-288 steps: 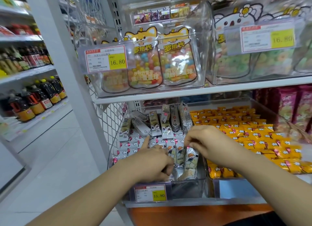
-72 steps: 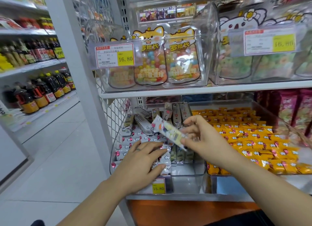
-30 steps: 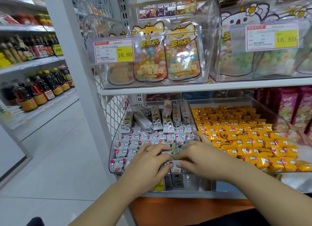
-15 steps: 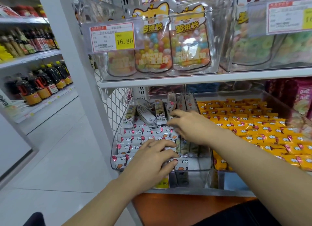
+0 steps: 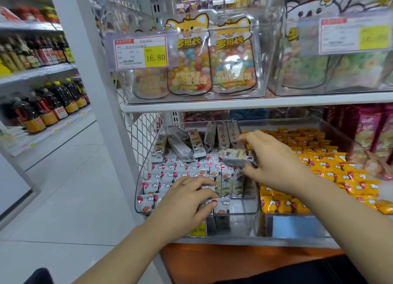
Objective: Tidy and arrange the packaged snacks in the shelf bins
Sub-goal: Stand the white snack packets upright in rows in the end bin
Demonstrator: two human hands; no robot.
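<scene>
A clear shelf bin (image 5: 238,218) holds several small white snack packets (image 5: 168,169) laid in rows, with more packets standing upright at the back (image 5: 221,135). My left hand (image 5: 187,201) rests flat, fingers spread, on the front rows of packets. My right hand (image 5: 274,160) hovers over the bin's right side and pinches one white snack packet (image 5: 234,156), lifted above the rows and held crosswise.
A second clear bin (image 5: 297,226) to the right is full of yellow snack packets (image 5: 319,160). The shelf above carries clear bins of candy bags (image 5: 212,58) with price tags. A white post (image 5: 85,71) stands left; bottles (image 5: 51,105) line the far left shelves.
My right hand reached to the back of the bin and has come forward holding one packet lifted above the rows. My left hand stays pressed on the front packets.
</scene>
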